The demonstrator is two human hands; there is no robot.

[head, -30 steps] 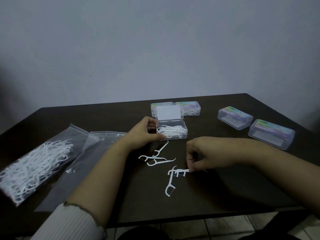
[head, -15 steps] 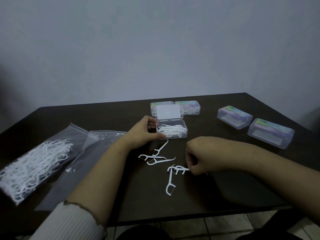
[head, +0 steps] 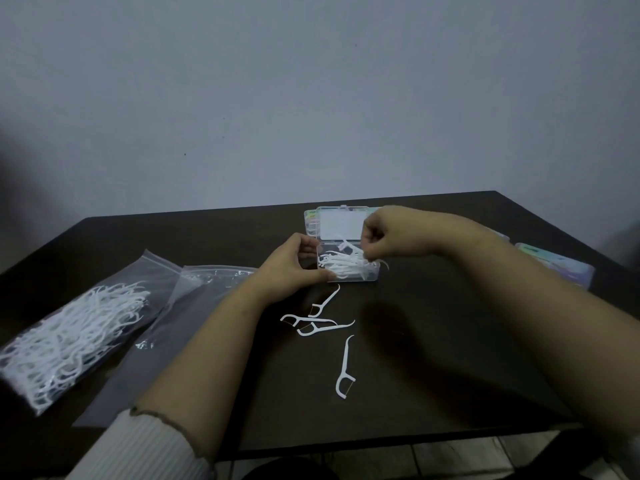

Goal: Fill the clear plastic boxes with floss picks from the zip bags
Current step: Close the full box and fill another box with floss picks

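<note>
An open clear plastic box point(head: 370, 276) holding white floss picks sits mid-table, its lid point(head: 341, 224) raised behind it. My left hand point(head: 294, 268) grips the box's left end. My right hand point(head: 388, 237) hovers over the box's right side, fingers pinched on floss picks that hang into the box. Several loose floss picks lie on the table in front: a cluster point(head: 317, 322) and a single one point(head: 345, 368). A zip bag full of floss picks point(head: 69, 337) lies at the left, with a nearly empty zip bag point(head: 166, 327) beside it.
A closed box point(head: 310, 220) stands behind the open one, mostly hidden. Another closed clear box with a coloured label point(head: 557, 268) shows at the right past my forearm. The dark table point(head: 433, 358) ends at a near edge with tiled floor below.
My right hand has lifted floss picks from the table near the front and carried them up and back to the open box. The left hand has stayed on the box.
</note>
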